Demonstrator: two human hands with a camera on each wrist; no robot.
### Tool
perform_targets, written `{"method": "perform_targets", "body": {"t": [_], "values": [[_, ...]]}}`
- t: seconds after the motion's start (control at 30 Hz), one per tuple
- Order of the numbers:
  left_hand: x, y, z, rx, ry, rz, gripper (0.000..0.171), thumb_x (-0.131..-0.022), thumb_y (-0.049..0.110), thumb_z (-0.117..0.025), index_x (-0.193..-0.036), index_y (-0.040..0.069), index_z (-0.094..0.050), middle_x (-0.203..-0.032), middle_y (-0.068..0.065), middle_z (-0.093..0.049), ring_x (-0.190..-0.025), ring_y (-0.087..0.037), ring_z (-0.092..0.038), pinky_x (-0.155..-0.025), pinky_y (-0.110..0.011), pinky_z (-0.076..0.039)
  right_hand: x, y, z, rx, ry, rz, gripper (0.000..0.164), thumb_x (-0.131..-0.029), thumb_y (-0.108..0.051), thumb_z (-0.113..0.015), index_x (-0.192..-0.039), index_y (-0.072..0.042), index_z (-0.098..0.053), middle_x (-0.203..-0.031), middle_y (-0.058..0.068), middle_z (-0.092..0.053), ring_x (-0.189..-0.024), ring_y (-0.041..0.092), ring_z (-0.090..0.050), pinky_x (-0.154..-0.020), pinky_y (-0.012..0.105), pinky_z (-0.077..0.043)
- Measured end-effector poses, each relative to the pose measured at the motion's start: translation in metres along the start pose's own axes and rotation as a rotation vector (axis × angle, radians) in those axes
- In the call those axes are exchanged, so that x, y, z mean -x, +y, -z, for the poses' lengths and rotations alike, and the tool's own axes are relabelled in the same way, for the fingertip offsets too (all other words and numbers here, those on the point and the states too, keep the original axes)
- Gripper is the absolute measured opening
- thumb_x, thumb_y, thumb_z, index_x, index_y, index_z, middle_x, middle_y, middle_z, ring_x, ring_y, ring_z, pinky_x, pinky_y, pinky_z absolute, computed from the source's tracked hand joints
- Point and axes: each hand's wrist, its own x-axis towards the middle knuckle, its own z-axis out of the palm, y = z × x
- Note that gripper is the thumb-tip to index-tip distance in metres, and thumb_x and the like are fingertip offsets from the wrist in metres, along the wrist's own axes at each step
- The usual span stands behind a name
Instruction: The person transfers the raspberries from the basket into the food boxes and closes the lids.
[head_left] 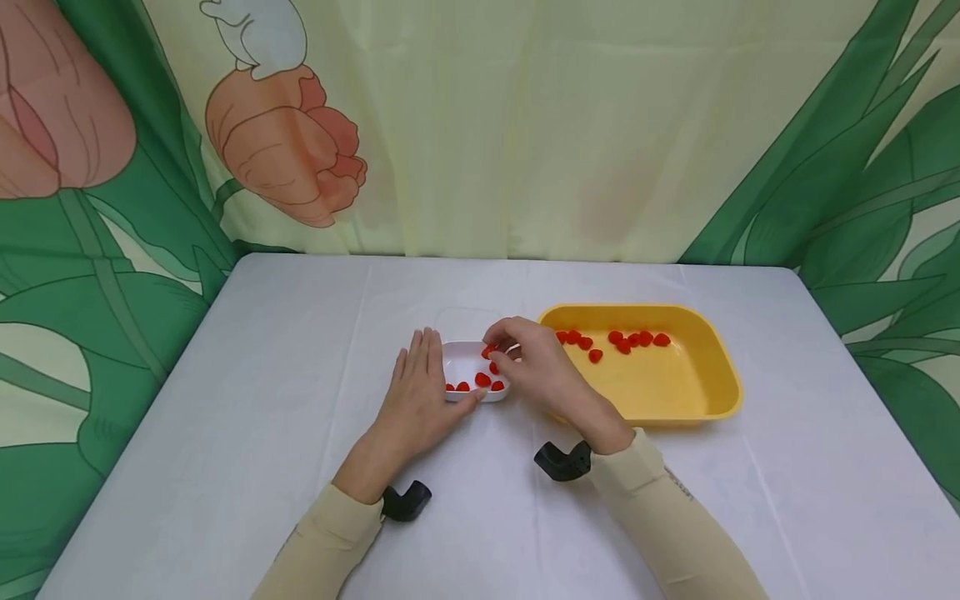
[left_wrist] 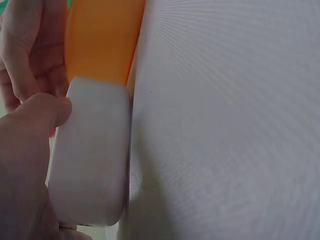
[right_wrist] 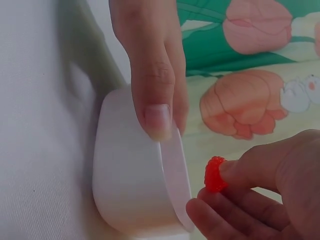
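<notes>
A small white bowl (head_left: 460,360) stands on the table with several red raspberries (head_left: 482,380) inside. My left hand (head_left: 416,408) steadies it, straight fingers along its left side and the thumb (left_wrist: 52,107) on its near rim. Over the bowl's right part, my right hand (head_left: 546,362) pinches one raspberry (right_wrist: 215,175) between thumb and fingers. From the right wrist view, that berry is bumpy and bright red, held just above the rim of the bowl (right_wrist: 127,170).
To the right of the bowl sits a larger yellow tray (head_left: 682,392) with several more raspberries (head_left: 633,340) toward its far side. A white cloth (head_left: 247,400) covers the table. Behind its back edge hangs a flower-printed curtain (head_left: 480,133).
</notes>
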Motion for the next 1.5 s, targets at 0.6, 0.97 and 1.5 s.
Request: {"method": "perform_targets", "body": {"t": [0.6,0.97,1.5], "values": [[0.0,0.004,0.001,0.006,-0.011,0.01,0.109,-0.089,0.066,-0.056,-0.156,-0.005,-0.008,-0.165,-0.022,-0.012,-0.155,-0.035,-0.007,-0.125,-0.053,-0.009,-0.012,-0.012,-0.019,0.11,-0.065,-0.055,0.021,-0.089,0.0,-0.065,-0.11,-0.001,-0.068,-0.101,0.007,-0.07,-0.089,0.019,-0.065,-0.081,0.029,-0.059],[-0.001,0.004,0.001,0.013,-0.005,0.006,0.109,-0.089,0.067,-0.054,-0.156,-0.005,-0.008,-0.165,-0.022,-0.012,-0.155,-0.034,-0.007,-0.125,-0.053,-0.009,-0.018,-0.012,-0.027,0.172,-0.06,-0.105,0.019,-0.089,0.0,-0.066,-0.107,-0.002,-0.069,-0.095,0.007,-0.068,-0.083,0.018,-0.061,-0.078,0.028,-0.058],[0.0,0.002,0.0,0.001,0.01,0.005,0.107,-0.089,0.065,-0.056,-0.156,-0.006,-0.01,-0.164,-0.023,-0.014,-0.155,-0.035,-0.009,-0.125,-0.054,-0.011,-0.015,-0.012,-0.033,0.21,-0.092,-0.107,0.019,-0.089,-0.002,-0.068,-0.108,-0.005,-0.069,-0.097,0.005,-0.068,-0.082,0.016,-0.059,-0.079,0.027,-0.059]]}}
